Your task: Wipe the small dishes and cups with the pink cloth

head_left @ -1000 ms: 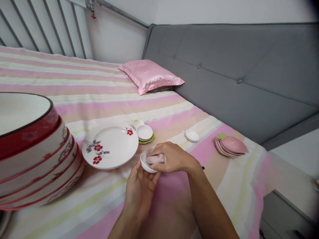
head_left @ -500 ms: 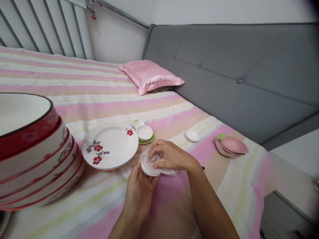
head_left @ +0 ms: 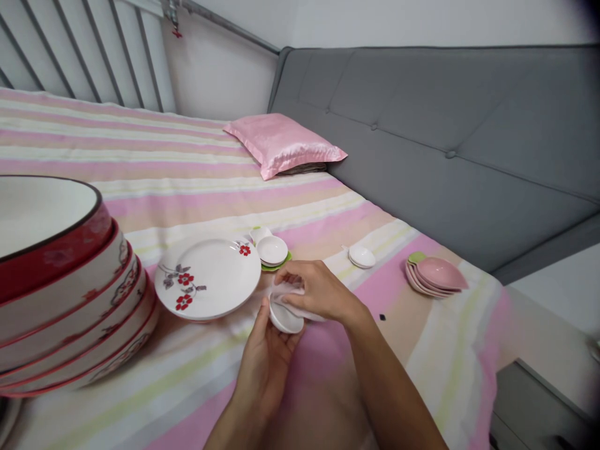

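My left hand (head_left: 267,353) holds a small white dish (head_left: 287,320) from below, thumb at its rim, the dish tilted towards me. A thin white tissue (head_left: 287,294) is pinched in my right hand (head_left: 316,292), which presses it against the dish's far inner side. Just beyond my hands lie small white dishes (head_left: 272,249) with a green leaf-shaped dish (head_left: 287,257) under them. To their left is a white plate (head_left: 215,281) with red flowers, resting on another piece.
A tall stack of red-and-white bowls (head_left: 70,319) stands at left. At right are small white dishes (head_left: 361,256), stacked pink leaf-shaped dishes (head_left: 441,274) and a small black object (head_left: 382,317). A pink pillow (head_left: 285,144) lies by the grey headboard (head_left: 422,112) on the striped bedsheet (head_left: 178,187).
My right hand has shifted slightly left and up with the tissue, from the dish's middle to its far rim. The dish has tilted, showing more of its inside.
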Motion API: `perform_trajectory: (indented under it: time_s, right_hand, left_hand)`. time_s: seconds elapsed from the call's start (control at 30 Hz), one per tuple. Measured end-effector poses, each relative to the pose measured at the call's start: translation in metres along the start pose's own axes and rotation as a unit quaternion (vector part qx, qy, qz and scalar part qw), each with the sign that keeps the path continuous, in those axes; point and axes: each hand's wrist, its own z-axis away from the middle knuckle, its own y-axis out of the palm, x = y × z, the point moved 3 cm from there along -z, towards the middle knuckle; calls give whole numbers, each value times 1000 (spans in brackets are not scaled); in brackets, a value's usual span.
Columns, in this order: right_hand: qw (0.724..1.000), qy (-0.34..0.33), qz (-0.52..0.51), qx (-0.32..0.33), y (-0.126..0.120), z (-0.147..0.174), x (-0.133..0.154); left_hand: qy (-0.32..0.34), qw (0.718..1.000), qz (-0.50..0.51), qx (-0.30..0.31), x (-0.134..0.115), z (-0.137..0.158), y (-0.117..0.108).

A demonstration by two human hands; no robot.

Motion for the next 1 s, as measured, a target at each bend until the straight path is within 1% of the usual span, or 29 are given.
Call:
perform_trajectory:
  time_s: [0.13,0.27,0.37,0.5,0.57,0.77,0.87,1.0]
  right_hand:
    - [999,7,29,24,7,-2,-3]
    - [996,6,85,23,8,-1,-4]
    - [992,34,117,44,8,2,-5]
    - [985,71,129,88,6,8,-5]
    - [984,64,121,116,4,11,-5]
    - [976,13,102,190,-6,17,-7]
    - [974,6,99,205,-7,18,-8]
    - [974,9,96,204,-5,17,-7]
  left_hand:
    - [1,1000,-2,-19,0,0,0]
    - [4,1000,4,-19,0,-2,-1]
    - [4,1000,5,-26,1,-2,-3]
    - [5,1000,1,-29,0,-1,-3]
    - [8,1000,2,-21,-1,-1,-2]
    - [7,1000,-4,-10,-1,-2,-1]
    - [7,1000,-11,-6,0,0,-1]
    - [8,1000,-22,-1,-1,2,0]
